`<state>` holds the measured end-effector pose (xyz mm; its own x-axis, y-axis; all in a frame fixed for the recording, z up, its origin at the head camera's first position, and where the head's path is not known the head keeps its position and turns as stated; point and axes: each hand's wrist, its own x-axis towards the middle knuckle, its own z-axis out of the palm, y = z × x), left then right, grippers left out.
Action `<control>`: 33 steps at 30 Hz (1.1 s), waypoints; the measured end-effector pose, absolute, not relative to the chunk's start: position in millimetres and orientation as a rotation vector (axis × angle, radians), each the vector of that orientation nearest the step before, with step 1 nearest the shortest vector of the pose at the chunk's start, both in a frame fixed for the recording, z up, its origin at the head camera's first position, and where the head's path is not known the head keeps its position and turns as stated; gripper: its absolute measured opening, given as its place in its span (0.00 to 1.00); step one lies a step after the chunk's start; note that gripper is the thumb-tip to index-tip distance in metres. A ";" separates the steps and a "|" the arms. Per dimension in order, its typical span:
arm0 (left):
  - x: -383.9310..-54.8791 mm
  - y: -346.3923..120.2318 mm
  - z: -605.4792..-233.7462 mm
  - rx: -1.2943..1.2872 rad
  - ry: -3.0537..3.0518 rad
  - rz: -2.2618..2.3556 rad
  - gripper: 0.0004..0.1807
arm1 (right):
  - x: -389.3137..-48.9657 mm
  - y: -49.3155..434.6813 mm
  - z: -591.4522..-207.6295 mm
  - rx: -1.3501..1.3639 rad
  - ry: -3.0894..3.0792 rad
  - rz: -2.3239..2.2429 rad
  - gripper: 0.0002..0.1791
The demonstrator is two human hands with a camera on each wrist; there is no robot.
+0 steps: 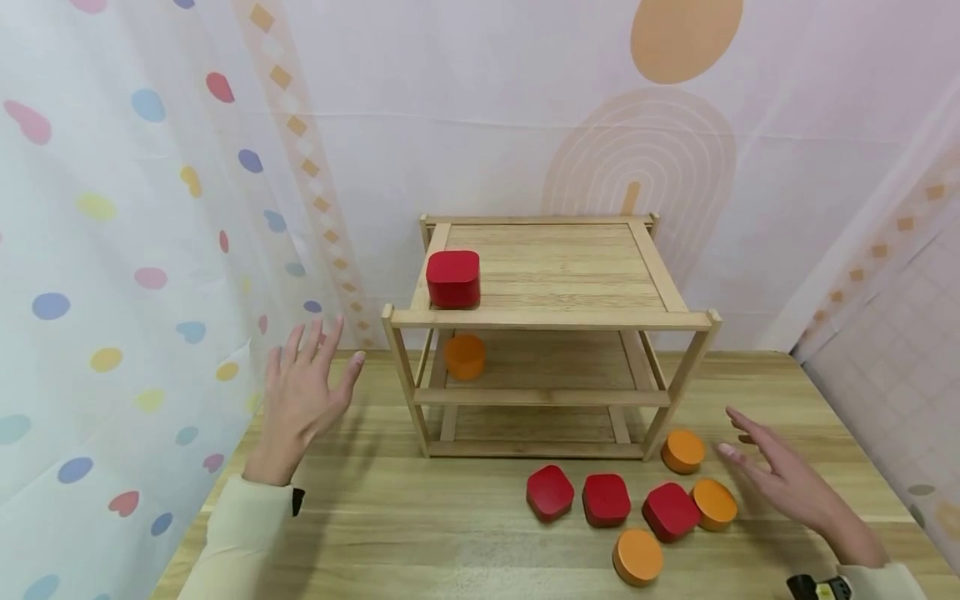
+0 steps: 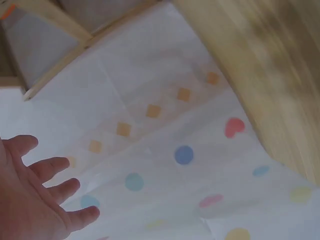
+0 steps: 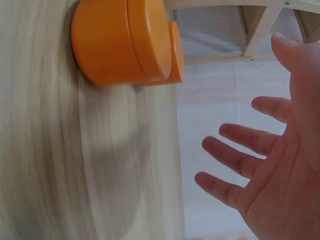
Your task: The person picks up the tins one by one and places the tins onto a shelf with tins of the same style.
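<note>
My left hand (image 1: 303, 396) is held in the air left of a small wooden shelf rack (image 1: 551, 319), fingers spread and holding nothing. On the right, my other hand (image 1: 787, 479) hovers over the table beside the orange round tins, its fingers extended and apart from them. One red rounded-square tin (image 1: 453, 279) sits at the left of the rack's top tier. Below it, an orange round tin (image 1: 465, 357) stands on the middle tier. In the right wrist view, a lidded orange tin (image 3: 112, 42) is close to the open palm.
Before the rack lie three red tins (image 1: 550, 493) (image 1: 606, 500) (image 1: 671, 511) and three orange tins (image 1: 683, 451) (image 1: 714, 503) (image 1: 637, 557) on the wooden table (image 1: 420, 533). A patterned curtain (image 1: 480, 158) hangs behind and along the left.
</note>
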<state>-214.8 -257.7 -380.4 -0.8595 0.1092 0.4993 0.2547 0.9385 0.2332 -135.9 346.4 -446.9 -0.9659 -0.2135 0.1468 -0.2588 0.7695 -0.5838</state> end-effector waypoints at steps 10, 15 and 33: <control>-218.9 -241.6 -358.0 -0.407 -2.361 -0.887 0.29 | -124.1 332.7 -450.7 0.614 -2.719 1.163 0.28; -214.5 -230.4 -346.1 -0.456 -2.313 -1.117 0.27 | -121.5 324.9 -452.1 0.706 -2.694 1.232 0.28; -209.3 -192.3 -319.5 -0.624 -2.314 -1.493 0.23 | -118.6 310.7 -460.7 0.785 -2.790 1.170 0.29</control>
<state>-209.3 -192.3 -319.5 -0.8546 0.1880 0.4842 0.5186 0.3598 0.7756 -118.6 310.7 -460.7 -0.8738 -0.4423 0.2024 -0.4543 0.5935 -0.6644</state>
